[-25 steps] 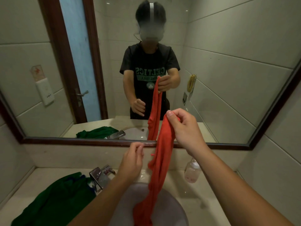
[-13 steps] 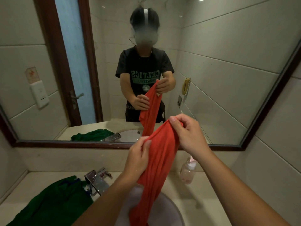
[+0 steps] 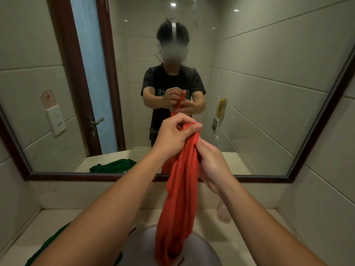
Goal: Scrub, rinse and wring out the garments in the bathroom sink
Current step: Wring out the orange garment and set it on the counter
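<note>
A wide mirror [image 3: 249, 73] in a dark wooden frame [image 3: 134, 176] fills the tiled wall [image 3: 326, 189] above the pale stone table [image 3: 249, 237]. Reflected in it are a door [image 3: 92, 73] with a blue panel and a metal lever handle [image 3: 97, 120], a white switch plate [image 3: 55, 120] with a red-marked sticker [image 3: 47, 98] just above it, a yellow wall handset [image 3: 221, 107] and ceiling spotlights [image 3: 173, 4]. A translucent bottle [image 3: 223, 212] stands on the table near the back wall, partly hidden
</note>
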